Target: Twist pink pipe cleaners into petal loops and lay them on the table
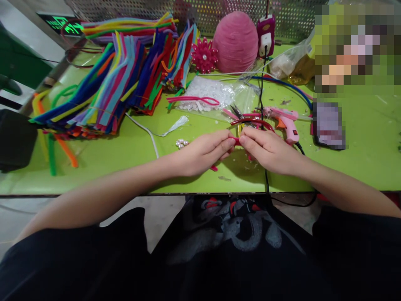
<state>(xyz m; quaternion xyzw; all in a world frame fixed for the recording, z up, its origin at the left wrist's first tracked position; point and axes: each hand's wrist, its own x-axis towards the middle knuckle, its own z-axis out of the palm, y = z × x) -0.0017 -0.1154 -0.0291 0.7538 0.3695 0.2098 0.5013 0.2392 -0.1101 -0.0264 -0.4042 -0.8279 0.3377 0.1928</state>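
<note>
1. The near edge of the green table point(366, 161) crosses the lower middle of the frame, just above the dark shirt point(200, 259); a black cord point(266, 182) hangs over it. Green surface shows right of the right forearm and left of centre.
2. Both hands meet near the centre. The left hand point(206, 152) has thumb and fingertips pinched together on a pink fuzzy stick point(237, 141); the right hand point(271, 148) pinches it too, its fingers closed narrow.
3. The stick's visible part lies between the two thumb tips; how much the palms hide, I cannot tell.
4. Pearl beads point(181, 144) lie left of the left hand, scissors point(237, 113) just beyond the fingertips, a glue gun point(286, 121) beyond the right hand.
5. Fuzzy stick bundles point(106, 83) fill the upper left; a pink ball point(235, 42) stands upper centre before a mesh panel point(200, 16).
</note>
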